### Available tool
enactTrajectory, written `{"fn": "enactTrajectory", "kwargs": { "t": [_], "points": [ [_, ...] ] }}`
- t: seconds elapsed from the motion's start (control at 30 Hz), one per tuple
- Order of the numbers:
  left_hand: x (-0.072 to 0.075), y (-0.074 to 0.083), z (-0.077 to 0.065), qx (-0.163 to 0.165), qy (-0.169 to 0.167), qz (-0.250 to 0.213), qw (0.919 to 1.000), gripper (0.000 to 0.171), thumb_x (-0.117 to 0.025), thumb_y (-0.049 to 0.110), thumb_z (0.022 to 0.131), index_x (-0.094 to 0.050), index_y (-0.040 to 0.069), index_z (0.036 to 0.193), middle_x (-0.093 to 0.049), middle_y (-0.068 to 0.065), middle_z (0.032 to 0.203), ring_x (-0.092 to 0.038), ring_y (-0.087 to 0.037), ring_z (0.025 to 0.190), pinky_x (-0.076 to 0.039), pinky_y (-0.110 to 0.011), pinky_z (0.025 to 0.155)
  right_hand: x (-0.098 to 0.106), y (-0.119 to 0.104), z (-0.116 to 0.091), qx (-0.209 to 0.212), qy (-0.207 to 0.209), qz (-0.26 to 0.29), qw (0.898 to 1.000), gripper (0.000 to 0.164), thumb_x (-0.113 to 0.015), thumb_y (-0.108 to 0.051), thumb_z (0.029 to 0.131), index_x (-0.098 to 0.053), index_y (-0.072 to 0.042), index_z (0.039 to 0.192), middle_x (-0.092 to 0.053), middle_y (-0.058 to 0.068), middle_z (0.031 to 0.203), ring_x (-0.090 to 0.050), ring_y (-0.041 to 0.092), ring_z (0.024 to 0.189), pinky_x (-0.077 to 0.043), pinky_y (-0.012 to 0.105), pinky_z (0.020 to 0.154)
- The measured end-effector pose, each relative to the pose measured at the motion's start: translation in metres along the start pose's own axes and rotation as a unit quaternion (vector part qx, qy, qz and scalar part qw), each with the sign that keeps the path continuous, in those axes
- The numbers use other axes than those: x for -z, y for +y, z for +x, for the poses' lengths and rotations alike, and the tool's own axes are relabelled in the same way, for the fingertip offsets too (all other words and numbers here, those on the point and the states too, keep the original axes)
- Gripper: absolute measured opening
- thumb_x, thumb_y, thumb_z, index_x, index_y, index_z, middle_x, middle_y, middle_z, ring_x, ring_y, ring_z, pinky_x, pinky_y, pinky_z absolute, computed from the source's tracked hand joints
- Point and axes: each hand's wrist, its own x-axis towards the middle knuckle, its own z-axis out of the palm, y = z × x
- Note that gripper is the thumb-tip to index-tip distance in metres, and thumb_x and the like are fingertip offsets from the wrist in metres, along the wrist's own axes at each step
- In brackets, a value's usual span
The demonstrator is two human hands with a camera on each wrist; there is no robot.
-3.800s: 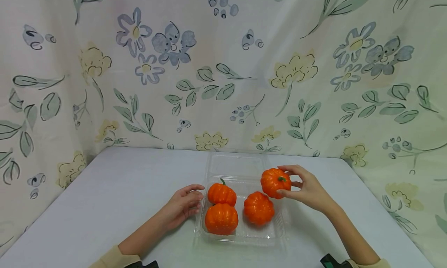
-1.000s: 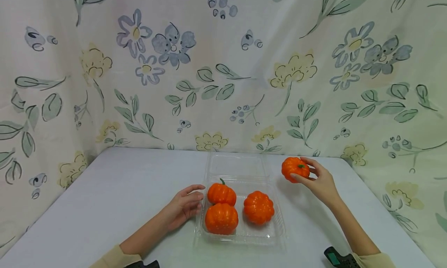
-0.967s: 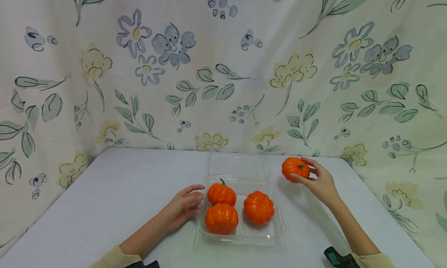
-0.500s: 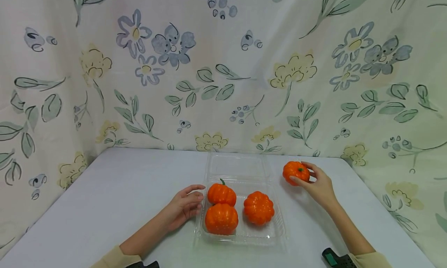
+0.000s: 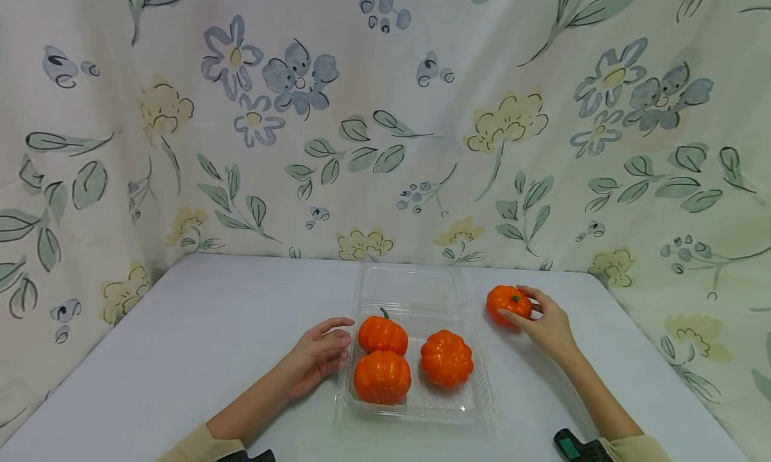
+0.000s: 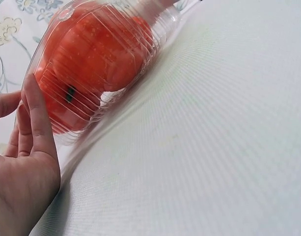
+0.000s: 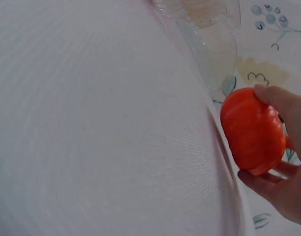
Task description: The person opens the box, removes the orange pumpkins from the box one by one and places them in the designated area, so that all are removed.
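Pumpkin (image 5: pixel 503 301), round and orange, is in the right hand (image 5: pixel 547 325), to the right of the clear box (image 5: pixel 434 416), near its back end. That grip holds the pumpkin, with the thumb on the near side. From far off, I cannot tell if the pumpkin touches the surface (image 5: pixel 253 301) or is just above it. The left hand (image 5: pixel 318 356) is at the left side of the box. Its grip is loose and holds nothing; the fingers touch the box wall or almost do.

I count one pumpkin out and three in the box: the back left pumpkin (image 5: pixel 382 336), the front left pumpkin (image 5: pixel 382 379) and the right pumpkin (image 5: pixel 447 359), which is apart from the other two. The lid (image 5: pixel 412 284) lies back behind the box. I would say one is almost put down, the letting go is not done yet, and three are left inside.

A few seconds ago I saw the held one by the right back corner of the box; now it is past the right side. Half a second ago it looked a bit higher or farther back. The left hand and the three inside look the same.
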Motion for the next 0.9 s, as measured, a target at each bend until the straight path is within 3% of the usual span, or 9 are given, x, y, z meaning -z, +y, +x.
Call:
{"fn": "enactTrajectory", "kwargs": {
  "t": [0.3,0.9],
  "points": [
    [-0.0001,0.0008,-0.0014,-0.008,-0.011,-0.008,0.9999,0.035,-0.059,0.01,0.105,-0.052,0.01,0.139,-0.062,0.002,0.105,-0.063,-0.007,0.079,-0.06,-0.019,0.078,0.0007,0.0011,0.0018,-0.006,-0.021,0.0,1.0,0.079,-0.076,-0.038,0.098,-0.041,0.002,0.156,-0.04,0.033,0.158,-0.045,0.055,0.138,-0.047,0.065,0.109],
    [0.0021,-0.0004,0.0002,-0.006,-0.01,0.0,0.9999,0.033,-0.058,0.009,0.105,-0.052,0.01,0.138,-0.063,0.003,0.104,-0.062,-0.007,0.079,-0.06,-0.019,0.079,0.0021,0.0004,0.0021,-0.001,-0.025,-0.004,1.0,0.08,-0.077,-0.034,0.097,-0.039,0.002,0.157,-0.039,0.035,0.158,-0.045,0.058,0.137,-0.046,0.066,0.109]
  ]
}}
